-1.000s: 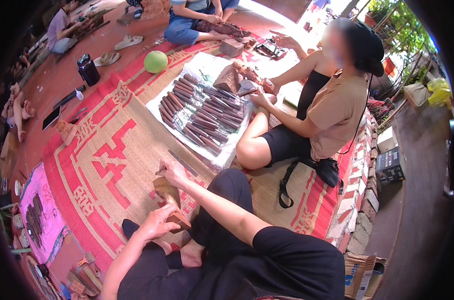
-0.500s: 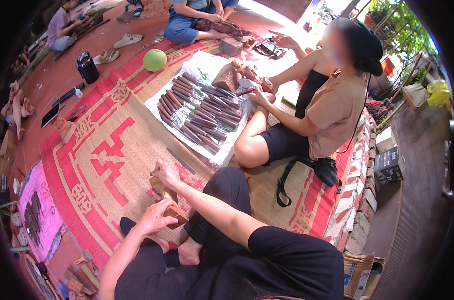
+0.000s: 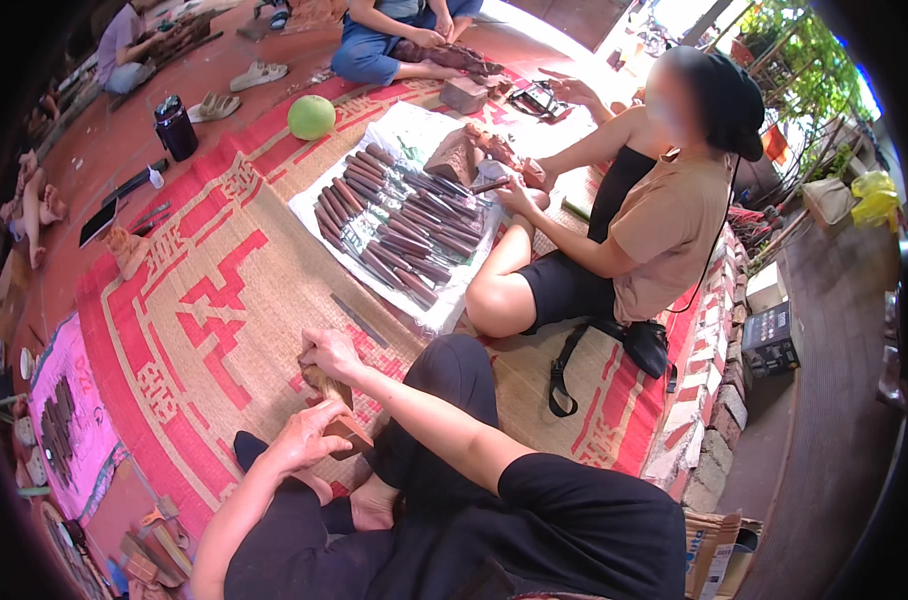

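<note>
Both my arms reach over my crossed legs, above the woven mat (image 3: 244, 290). My left hand (image 3: 306, 437) is closed around a reddish-brown wooden block (image 3: 348, 434), one flat end of which sticks out by my thumb. Just beyond it, my right hand (image 3: 331, 352) has its fingers curled around a brown-and-tan piece (image 3: 324, 382) that looks streaked; its kind cannot be made out. That piece comes down close to the block, and whether the two touch is hidden by my fingers. My bare foot (image 3: 376, 500) rests below the hands.
Rows of wooden-handled carving tools (image 3: 404, 235) lie on a white cloth (image 3: 309, 205) ahead. At the right sits a person (image 3: 664, 220) holding a tool beside a carved wood piece (image 3: 454, 155). A green round fruit (image 3: 312, 118), black flask (image 3: 175, 128) and pink cloth (image 3: 94, 430) lie leftward.
My hands have barely shifted, still holding the block and the brown-and-tan piece. The view has moved slightly. The seated person's far hand has shifted a little.
</note>
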{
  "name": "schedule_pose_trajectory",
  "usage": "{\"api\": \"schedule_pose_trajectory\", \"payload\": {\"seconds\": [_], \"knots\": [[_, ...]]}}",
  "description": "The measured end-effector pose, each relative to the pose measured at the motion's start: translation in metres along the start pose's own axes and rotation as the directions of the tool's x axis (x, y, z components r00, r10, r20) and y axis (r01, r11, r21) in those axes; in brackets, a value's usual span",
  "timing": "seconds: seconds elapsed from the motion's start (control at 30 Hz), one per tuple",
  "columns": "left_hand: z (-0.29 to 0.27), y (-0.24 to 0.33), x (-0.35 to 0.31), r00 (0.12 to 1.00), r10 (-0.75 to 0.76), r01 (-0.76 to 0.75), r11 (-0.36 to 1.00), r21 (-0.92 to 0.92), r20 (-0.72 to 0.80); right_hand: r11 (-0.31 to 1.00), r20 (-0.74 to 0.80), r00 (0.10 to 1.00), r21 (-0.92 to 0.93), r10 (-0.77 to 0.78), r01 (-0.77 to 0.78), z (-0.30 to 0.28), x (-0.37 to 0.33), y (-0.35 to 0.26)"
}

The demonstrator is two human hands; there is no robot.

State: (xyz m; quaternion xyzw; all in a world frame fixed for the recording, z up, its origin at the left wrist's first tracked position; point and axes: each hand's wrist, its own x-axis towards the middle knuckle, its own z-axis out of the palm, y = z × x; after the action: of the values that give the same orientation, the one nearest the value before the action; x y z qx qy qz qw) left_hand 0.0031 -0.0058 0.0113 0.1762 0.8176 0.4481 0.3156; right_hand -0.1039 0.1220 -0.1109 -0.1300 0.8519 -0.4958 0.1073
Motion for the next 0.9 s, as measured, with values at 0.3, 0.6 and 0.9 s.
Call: {"api": "schedule_pose_trajectory", "payload": {"seconds": [0.3, 0.6, 0.9], "knots": [[0.002, -0.006, -0.001, 1.000, 0.023, -0.023, 1.000, 0.002, 0.011, 0.982, -0.030, 0.999, 0.183, -0.039, 0.044, -0.011, 0.005, 0.015], [0.000, 0.000, 0.007, 1.000, 0.028, -0.028, 0.998, 0.053, 0.002, 0.989, -0.113, 0.991, -0.114, 0.078, -0.091, 0.005, 0.012, 0.006], [0.003, -0.012, 0.002, 1.000, 0.011, -0.013, 0.998, -0.064, -0.022, 0.999, 0.003, 1.000, 0.053, -0.001, 0.001, -0.009, -0.011, 0.006]]}}
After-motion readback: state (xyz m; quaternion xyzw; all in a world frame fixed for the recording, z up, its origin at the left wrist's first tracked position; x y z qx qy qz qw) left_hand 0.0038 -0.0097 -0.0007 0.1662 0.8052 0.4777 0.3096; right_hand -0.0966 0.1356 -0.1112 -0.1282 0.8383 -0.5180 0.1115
